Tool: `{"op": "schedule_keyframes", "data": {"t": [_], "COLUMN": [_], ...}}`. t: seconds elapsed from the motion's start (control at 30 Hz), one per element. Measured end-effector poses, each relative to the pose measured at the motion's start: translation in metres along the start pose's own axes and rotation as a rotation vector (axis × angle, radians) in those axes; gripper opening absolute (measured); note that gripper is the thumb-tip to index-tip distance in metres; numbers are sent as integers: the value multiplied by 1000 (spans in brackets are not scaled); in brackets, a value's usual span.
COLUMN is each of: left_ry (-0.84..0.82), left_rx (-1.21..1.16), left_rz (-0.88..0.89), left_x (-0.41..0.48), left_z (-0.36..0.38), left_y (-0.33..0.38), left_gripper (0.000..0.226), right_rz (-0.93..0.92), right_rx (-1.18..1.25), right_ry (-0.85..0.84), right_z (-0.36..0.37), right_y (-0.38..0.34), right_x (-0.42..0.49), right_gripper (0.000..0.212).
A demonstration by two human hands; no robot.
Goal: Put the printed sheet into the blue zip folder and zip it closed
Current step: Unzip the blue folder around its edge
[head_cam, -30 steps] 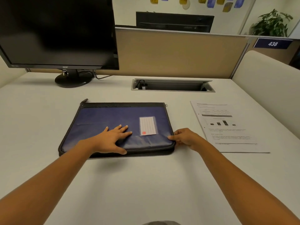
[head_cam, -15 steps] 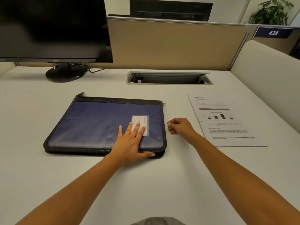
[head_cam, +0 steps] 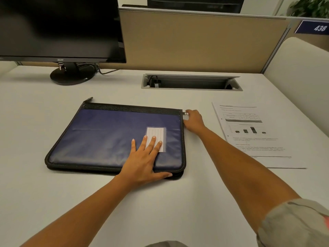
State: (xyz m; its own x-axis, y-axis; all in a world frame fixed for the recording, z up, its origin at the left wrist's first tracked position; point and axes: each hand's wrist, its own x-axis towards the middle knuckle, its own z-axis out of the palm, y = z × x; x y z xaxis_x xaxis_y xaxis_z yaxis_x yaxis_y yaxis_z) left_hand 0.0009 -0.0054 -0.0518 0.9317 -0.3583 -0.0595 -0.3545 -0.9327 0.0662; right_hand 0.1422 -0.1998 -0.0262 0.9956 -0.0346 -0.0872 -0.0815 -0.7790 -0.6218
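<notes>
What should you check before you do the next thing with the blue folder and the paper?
1. The left hand lies flat on the blue zip folder, holding it steady: ok.
2. The right hand holds the zipper pull at the folder's far right corner: ok.
3. The printed sheet lies flat on the desk, right of the folder, with nothing on top: ok.
4. Sheet inside the folder: not ok, it is outside.
5. Zip open far enough to lift the cover: cannot tell.
</notes>
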Motion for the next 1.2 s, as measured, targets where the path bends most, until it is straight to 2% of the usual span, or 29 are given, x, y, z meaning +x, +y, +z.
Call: {"op": "schedule_keyframes", "data": {"t": [0.13, 0.23, 0.5, 0.9, 1.2], "left_ry": [1, -3, 5, 3, -17], "left_rx": [-4, -10, 11, 8, 2], "left_rz": [7, 10, 5, -9, -17], "left_x": [0, 1, 2, 2, 2], "left_z": [0, 2, 3, 1, -3], "left_y": [0, 0, 0, 1, 4], "left_gripper": [117, 115, 113, 116, 127], "right_rz": [-8, 4, 98, 20, -18], "right_rx": [73, 180, 283, 292, 251], "right_ry": [19, 98, 228, 198, 172], "right_z": [4, 7, 13, 12, 12], "right_y": [-1, -5, -3, 11, 16], "right_x": [8, 10, 9, -33, -77], "right_gripper": [42, 29, 22, 20, 21]}}
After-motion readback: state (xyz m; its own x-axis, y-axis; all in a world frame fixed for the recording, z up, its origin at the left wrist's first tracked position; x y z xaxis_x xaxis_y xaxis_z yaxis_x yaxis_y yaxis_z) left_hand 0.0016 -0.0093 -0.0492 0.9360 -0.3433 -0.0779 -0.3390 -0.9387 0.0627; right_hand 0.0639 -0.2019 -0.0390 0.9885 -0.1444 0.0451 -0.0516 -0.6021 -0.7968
